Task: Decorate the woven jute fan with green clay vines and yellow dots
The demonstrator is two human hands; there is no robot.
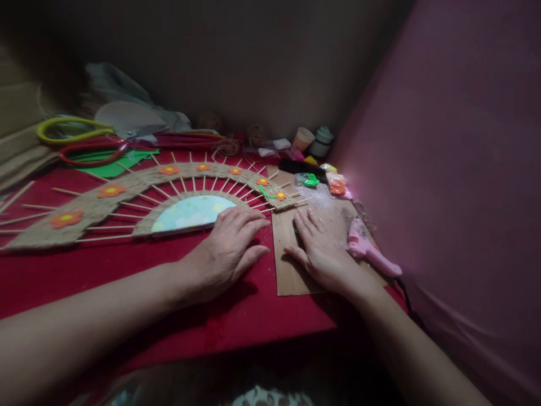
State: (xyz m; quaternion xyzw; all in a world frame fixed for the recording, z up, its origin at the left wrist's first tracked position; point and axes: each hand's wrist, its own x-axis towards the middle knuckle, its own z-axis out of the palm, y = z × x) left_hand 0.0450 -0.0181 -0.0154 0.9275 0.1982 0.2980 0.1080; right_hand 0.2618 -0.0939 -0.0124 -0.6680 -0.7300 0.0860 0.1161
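Bare forearms (97, 318) lay nearest you, your left hand (232, 245) open, fingers loosely curved, beside the arched fan of woven tan cord and thin sticks (147, 179) on the red cloth (139, 332). Your right hand (319, 245) was open, palm down on the flat brown board (291, 276), green material (296, 230) showing beneath it, near the pink glue gun (372, 254).

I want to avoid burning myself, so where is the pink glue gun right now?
In the head view, the pink glue gun lies on the right, just beyond the right hand, by the board's right edge.
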